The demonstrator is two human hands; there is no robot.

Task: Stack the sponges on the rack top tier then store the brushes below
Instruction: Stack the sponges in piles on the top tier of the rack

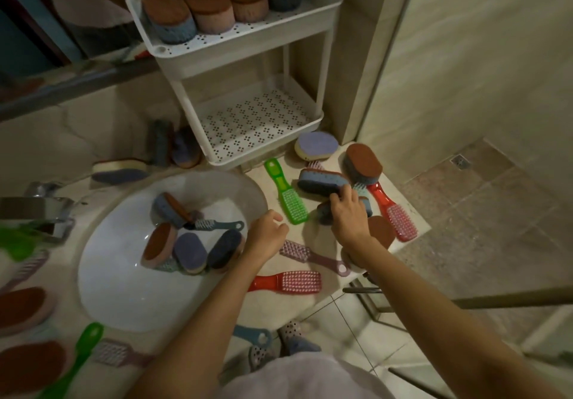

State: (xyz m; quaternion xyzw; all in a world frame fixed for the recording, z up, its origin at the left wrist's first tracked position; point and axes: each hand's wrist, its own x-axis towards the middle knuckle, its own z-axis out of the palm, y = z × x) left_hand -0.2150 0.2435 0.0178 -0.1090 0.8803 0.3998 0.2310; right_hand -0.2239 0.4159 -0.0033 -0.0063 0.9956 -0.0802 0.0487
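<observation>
Bathroom, dim light. Beige marble counter (307,234) with white sink (117,290) left of centre, mirror upper left, glass shower door and tiled shower floor on the right.

Rack (235,54) stands at upper centre, at the back of the counter. Top tier holds four sponges (210,7) on edge, side by side. Lower tier (257,125) shows only its perforated floor.

Counter's right edge is close to the clutter: red brush (393,212) lies just beside it. Green brush (286,193) lies in front of the rack foot. Pink brush (310,256) and second red brush (291,282) lie nearer the front edge. Sponge pile sits at centre right, purple sponge (316,145) against the rack foot. More sponges and a grey brush (214,225) lie in the sink. Bare counter patch between green brush and pink brush.

Left hand (268,234) hovers at the sink's right rim, fingers loosely curled, holding nothing. Right hand (348,212) reaches into the pile, palm down, fingers curled over a blue sponge (324,212); fingertips also touch the sponge stacked behind it. Hands are apart, forearms both extended from the lower frame.
</observation>
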